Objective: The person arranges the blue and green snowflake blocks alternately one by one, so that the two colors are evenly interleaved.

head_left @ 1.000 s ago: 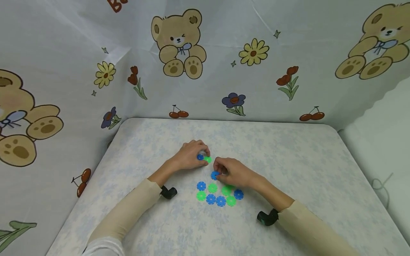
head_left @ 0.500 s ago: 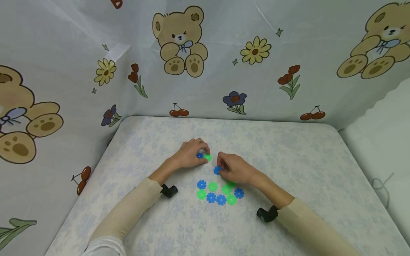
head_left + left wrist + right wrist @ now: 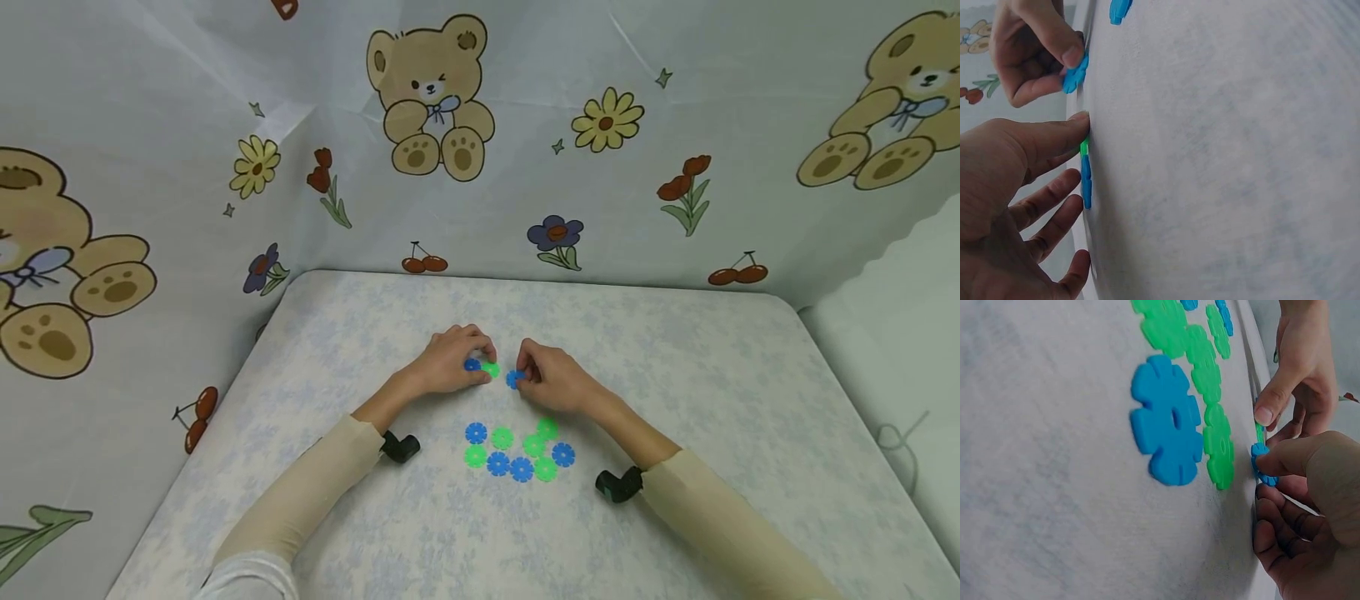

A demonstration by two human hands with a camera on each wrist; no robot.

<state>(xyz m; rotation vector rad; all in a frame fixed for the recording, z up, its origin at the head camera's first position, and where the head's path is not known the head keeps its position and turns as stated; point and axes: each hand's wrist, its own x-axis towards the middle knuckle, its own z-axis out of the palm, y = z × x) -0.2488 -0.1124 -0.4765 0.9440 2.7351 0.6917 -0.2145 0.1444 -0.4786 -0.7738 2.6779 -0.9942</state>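
Note:
My left hand point(image 3: 452, 360) holds a notched green plastic disc point(image 3: 491, 370) between thumb and index finger, low over the table. A blue disc point(image 3: 472, 365) of the same snowflake shape sits against the green one, within the curve of the hand. In the left wrist view this blue disc point(image 3: 1087, 181) lines up edge to edge with the green disc point(image 3: 1084, 147). Just to the right, my right hand point(image 3: 558, 379) pinches another blue disc point(image 3: 513, 379) by its edge, the other fingers curled. The right wrist view shows the thumb over this blue disc point(image 3: 1264, 465).
Nearer the body, several loose discs lie flat on the pale patterned table point(image 3: 360, 533), among them a blue disc point(image 3: 476, 432) and a green disc point(image 3: 546, 469). A bear-print cloth point(image 3: 322, 83) hangs behind the table. A pale cord point(image 3: 903, 446) lies at the far right.
My right hand has moved away from the loose discs, up and slightly right, carrying its blue disc level with the left hand's discs. The left hand stays nearly in place.

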